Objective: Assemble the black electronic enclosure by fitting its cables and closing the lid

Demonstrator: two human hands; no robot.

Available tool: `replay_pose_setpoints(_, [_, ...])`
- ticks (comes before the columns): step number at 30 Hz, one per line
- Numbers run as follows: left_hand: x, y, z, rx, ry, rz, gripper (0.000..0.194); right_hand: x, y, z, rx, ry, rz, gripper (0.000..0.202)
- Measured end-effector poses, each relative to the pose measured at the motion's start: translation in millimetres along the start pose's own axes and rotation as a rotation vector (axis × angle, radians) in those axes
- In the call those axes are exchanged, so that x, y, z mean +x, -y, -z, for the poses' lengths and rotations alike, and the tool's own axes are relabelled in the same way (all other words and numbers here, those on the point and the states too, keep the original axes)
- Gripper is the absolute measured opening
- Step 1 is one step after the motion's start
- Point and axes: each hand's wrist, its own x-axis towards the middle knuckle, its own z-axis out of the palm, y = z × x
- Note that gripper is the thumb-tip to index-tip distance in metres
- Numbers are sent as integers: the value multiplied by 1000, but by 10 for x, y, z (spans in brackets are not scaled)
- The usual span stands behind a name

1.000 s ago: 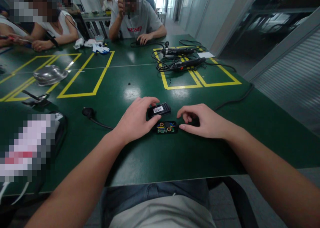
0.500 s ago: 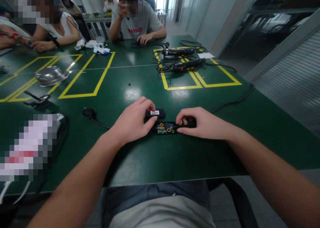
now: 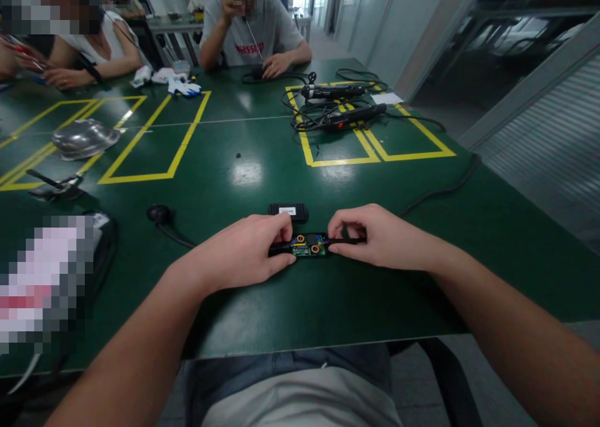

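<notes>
A small open black case lies on the table between my hands. Inside it is a green circuit board with copper ring coils and coloured wires. My left hand is closed on the left end of the case, where a black cable enters, thumb at the near side and fingers at the far side. My right hand pinches the right end, around another black cable. Just beyond the case rests its black ribbed cover with a white label, touched by neither grip as far as I can see.
A black plug lies left of my left hand. Farther off are a metal bowl-like part, black electric screwdrivers with coiled cords, and white-blue gloves. Yellow tape marks the green table. Several people sit across and to the left.
My left hand has left the ribbed cover and come nearer to me, onto the left end of the case. My right hand keeps its pinch at the right end.
</notes>
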Motion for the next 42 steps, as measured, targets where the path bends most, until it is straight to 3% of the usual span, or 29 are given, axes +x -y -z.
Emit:
replay_pose_setpoints(6, [-41,13,89,-90,-48,-29,6,-23,7,44,46,-29,16,18])
replay_pose_setpoints(15, [-2,43,89,-82,14,50,10,9,-56,37,52,21,17,17])
replay_pose_setpoints(21, [22,118,95,-139,9,3,13,7,-67,17,24,9,24,17])
replay_pose_setpoints(24, [33,143,83,-47,-83,-90,11,14,-65,6,-29,-20,32,17])
replay_pose_setpoints(27, [56,136,53,87,-338,-209,15,24,-62,6,-79,-50,60,17])
replay_pose_setpoints(29, [83,142,20,154,-465,-216,19,25,-60,11,-89,-66,81,14])
replay_pose_setpoints(31, [116,171,-18,219,-480,-173,23,23,-62,18,-87,-90,94,13])
replay_pose_setpoints(36, [182,255,-80,300,-341,-50,41,18,-80,19,-76,-109,91,26])
replay_pose_setpoints(42, [114,138,-32,168,-414,-164,32,20,-107,15,-49,-135,94,49])
